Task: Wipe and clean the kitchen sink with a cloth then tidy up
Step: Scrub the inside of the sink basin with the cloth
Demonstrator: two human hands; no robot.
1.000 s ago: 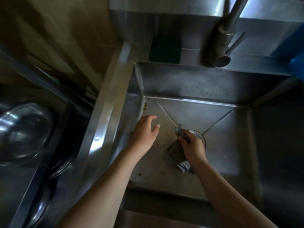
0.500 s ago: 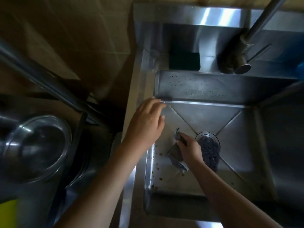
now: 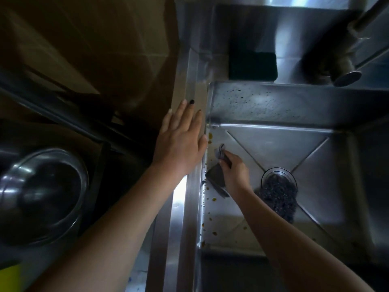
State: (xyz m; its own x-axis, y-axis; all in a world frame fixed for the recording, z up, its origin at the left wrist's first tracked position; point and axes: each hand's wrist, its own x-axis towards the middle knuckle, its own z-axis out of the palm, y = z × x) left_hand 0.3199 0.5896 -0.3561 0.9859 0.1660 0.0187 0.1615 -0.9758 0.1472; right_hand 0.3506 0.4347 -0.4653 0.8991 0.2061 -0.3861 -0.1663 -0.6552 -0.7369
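The steel sink fills the right half of the view, with brown specks along its left wall and floor. My right hand is down in the basin near the left wall and grips a grey cloth against the floor. My left hand lies flat with straight fingers on the sink's left rim. A dark scouring pad sits over the round drain to the right of my right hand.
A dark green sponge sits on the ledge behind the basin. The tap hangs over the back right corner. A glass pot lid lies at the left, beside a tiled wall.
My left hand rose out of the basin and moved left onto the rim, fingers spread flat. My right hand slid the cloth left, off the drain towards the left wall. The view shifted left.
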